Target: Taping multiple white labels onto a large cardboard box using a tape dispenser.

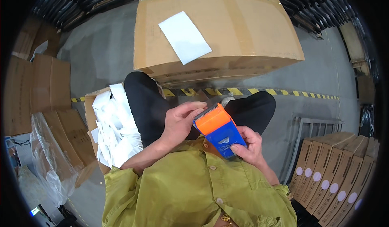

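A tape dispenser (216, 124) with an orange top, a blue body and a dark toothed edge is tilted in front of my shirt, above my lap. My right hand (251, 145) grips the lower blue part, its thumb lying on the front face. My left hand (178, 121) is at the toothed edge, with thumb and fingers brought together in a pinch. What those fingertips hold, perhaps the tape's end, is too small to make out. Beyond my knees, a white sheet (185, 38) lies on top of a large cardboard box (251, 28).
An open carton (90, 107) full of white paper pieces (115, 125) stands by my left leg. Cardboard boxes (50, 81) and clear plastic film (50, 158) are further left. At right, a row of brown cartons (324, 174) stands near a grey metal frame (300, 135). Yellow-black tape (279, 92) crosses the floor.
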Tool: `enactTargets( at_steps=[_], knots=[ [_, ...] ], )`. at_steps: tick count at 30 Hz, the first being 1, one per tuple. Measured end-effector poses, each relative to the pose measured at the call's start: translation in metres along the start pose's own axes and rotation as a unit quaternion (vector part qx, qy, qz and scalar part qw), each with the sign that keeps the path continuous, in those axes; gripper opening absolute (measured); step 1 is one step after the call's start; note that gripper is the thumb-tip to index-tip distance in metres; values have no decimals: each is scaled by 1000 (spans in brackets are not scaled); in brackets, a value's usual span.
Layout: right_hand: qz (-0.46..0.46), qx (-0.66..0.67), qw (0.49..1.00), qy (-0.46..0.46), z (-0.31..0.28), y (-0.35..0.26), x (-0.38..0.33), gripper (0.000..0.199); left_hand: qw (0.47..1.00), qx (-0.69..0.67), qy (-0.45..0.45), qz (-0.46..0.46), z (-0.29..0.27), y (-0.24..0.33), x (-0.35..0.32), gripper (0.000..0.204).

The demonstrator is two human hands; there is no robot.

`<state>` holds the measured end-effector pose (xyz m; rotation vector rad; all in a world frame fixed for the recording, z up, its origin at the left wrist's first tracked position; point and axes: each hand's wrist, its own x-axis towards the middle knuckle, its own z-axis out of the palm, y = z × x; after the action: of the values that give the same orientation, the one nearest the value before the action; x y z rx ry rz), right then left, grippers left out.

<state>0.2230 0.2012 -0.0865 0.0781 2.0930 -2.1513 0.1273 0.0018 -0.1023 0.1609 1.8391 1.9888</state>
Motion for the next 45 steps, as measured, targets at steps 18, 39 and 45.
enactTargets(
  at_steps=[18,39,45],
  knots=[
    [25,7,999,-27,9,-9,10,33,601,679,-199,371,-57,75,12,42],
    [-142,-38,989,-20,2,-17,27,38,776,478,-10,411,-33,71,11,38],
    [-161,-34,986,-12,-5,-18,23,39,678,566,15,468,-33,86,14,55]
  ],
)
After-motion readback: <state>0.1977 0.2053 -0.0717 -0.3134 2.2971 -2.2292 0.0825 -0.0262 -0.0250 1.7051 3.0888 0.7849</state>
